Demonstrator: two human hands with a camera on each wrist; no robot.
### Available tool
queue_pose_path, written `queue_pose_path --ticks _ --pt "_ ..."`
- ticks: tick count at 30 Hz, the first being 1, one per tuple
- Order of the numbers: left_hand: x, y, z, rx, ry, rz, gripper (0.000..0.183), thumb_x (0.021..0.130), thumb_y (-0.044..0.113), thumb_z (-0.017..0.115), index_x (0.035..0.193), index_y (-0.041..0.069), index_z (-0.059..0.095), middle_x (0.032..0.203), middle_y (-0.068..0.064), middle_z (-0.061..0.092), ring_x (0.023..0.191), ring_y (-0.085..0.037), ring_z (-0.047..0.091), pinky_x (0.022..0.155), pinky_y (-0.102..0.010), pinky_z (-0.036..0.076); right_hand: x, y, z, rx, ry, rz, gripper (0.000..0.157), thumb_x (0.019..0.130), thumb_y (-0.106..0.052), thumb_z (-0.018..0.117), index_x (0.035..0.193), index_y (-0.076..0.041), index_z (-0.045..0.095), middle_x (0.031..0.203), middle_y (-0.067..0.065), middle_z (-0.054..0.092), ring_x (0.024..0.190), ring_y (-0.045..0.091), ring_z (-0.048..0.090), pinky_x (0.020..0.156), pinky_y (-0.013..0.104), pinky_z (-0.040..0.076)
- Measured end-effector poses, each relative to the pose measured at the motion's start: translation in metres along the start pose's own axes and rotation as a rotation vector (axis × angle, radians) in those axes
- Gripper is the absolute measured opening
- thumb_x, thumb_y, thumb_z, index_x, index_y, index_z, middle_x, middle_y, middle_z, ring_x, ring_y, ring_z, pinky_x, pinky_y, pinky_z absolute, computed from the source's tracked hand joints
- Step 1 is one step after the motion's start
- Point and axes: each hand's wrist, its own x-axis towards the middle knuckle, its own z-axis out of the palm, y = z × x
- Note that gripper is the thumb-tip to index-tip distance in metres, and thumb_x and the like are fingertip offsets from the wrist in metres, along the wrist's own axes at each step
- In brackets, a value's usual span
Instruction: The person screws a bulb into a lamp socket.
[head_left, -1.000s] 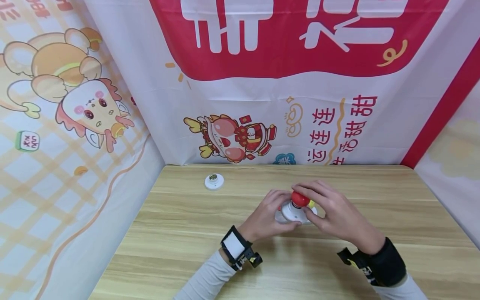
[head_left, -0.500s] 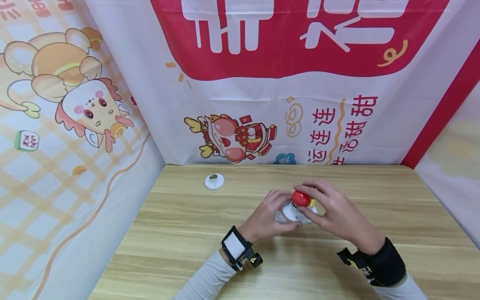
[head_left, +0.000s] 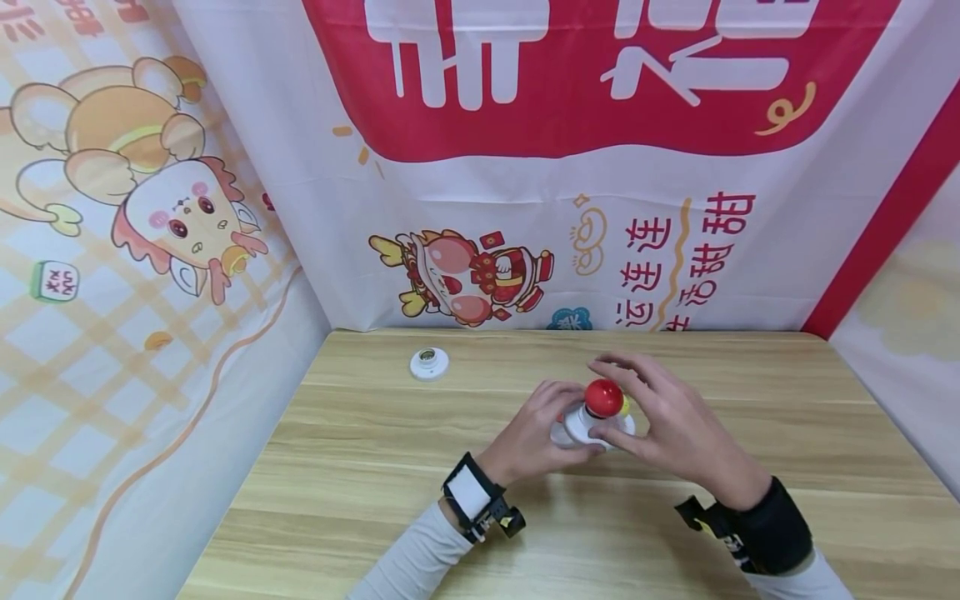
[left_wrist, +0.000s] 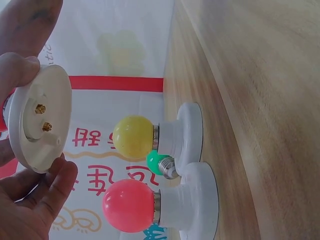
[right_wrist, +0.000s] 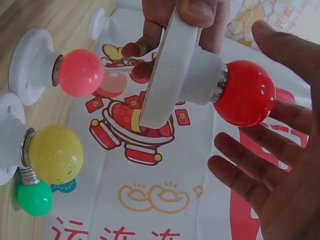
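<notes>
My left hand (head_left: 536, 429) grips the rim of a round white lamp holder (right_wrist: 170, 75) and keeps it raised off the table. A glossy red light bulb (right_wrist: 245, 93) sits in its socket, a narrow band of metal screw base showing at the joint. In the left wrist view the underside of the holder shows two brass screws (left_wrist: 40, 108). My right hand (head_left: 663, 417) is spread around the red bulb, thumb on one side and fingers on the other. In the right wrist view its fingers are extended and the thumb stands off the glass.
Beneath the hands stand two more white holders, one with a yellow bulb (left_wrist: 134, 136), one with a pinkish-red bulb (left_wrist: 129, 205). A loose green bulb (left_wrist: 156, 161) lies behind them. One bulbless holder (head_left: 428, 363) is at the back left of the wooden table (head_left: 360, 467), before a printed cloth.
My right fingers, earlier gripping the red bulb, have loosened and spread away from it, exposing more of the bulb. The left hand keeps its hold on the lamp holder.
</notes>
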Motion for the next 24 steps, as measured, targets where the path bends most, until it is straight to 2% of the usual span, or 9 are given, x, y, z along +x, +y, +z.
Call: queue_pose_path --ticks 2,5,11,17,24 --pt "-0.0001 -0.0002 -0.0002 -0.002 -0.003 -0.007 0.066 0.081 0.046 0.072 0.136 0.016 0.051 0.135 0.003 0.05 0.121 -0.006 0.04 0.099 -0.023 0.045 0.0003 -0.0009 -0.0008 0.014 -0.007 -0.011 0.077 0.074 -0.046 0.079 0.14 -0.018 0.051 0.139 0.006 0.049 0.122 0.021 0.048 0.09 0.047 0.053" --pt "-0.0002 -0.0005 -0.0006 -0.012 -0.006 -0.017 0.066 0.082 0.046 0.071 0.138 0.017 0.049 0.134 0.004 0.049 0.12 -0.005 0.039 0.098 -0.022 0.045 0.0009 -0.0022 -0.0017 0.038 -0.004 -0.043 0.075 0.074 -0.032 0.079 0.141 -0.018 0.05 0.14 0.006 0.048 0.124 0.023 0.046 0.09 0.049 0.052" --pt "-0.0004 -0.0016 -0.0007 -0.019 -0.012 -0.019 0.067 0.083 0.045 0.07 0.139 0.017 0.047 0.134 0.006 0.048 0.12 -0.003 0.038 0.098 -0.022 0.045 0.0016 -0.0027 -0.0018 0.073 -0.016 -0.069 0.073 0.072 -0.014 0.071 0.142 -0.018 0.049 0.143 0.004 0.048 0.126 0.02 0.045 0.091 0.049 0.052" --pt "0.0001 -0.0015 -0.0009 -0.02 -0.013 -0.007 0.069 0.082 0.043 0.071 0.141 0.017 0.045 0.135 0.006 0.048 0.12 -0.004 0.038 0.099 -0.021 0.045 0.0 -0.0015 -0.0003 0.118 -0.029 -0.075 0.063 0.075 -0.009 0.071 0.135 -0.016 0.056 0.138 -0.001 0.053 0.122 0.015 0.048 0.093 0.043 0.052" --pt "-0.0007 0.0002 -0.0012 -0.017 -0.016 -0.006 0.07 0.082 0.044 0.071 0.141 0.017 0.044 0.135 0.006 0.048 0.121 -0.003 0.037 0.099 -0.021 0.044 -0.0013 -0.002 0.0007 0.11 -0.025 -0.061 0.061 0.076 -0.014 0.075 0.134 -0.016 0.057 0.132 -0.001 0.056 0.118 0.013 0.051 0.089 0.04 0.054"
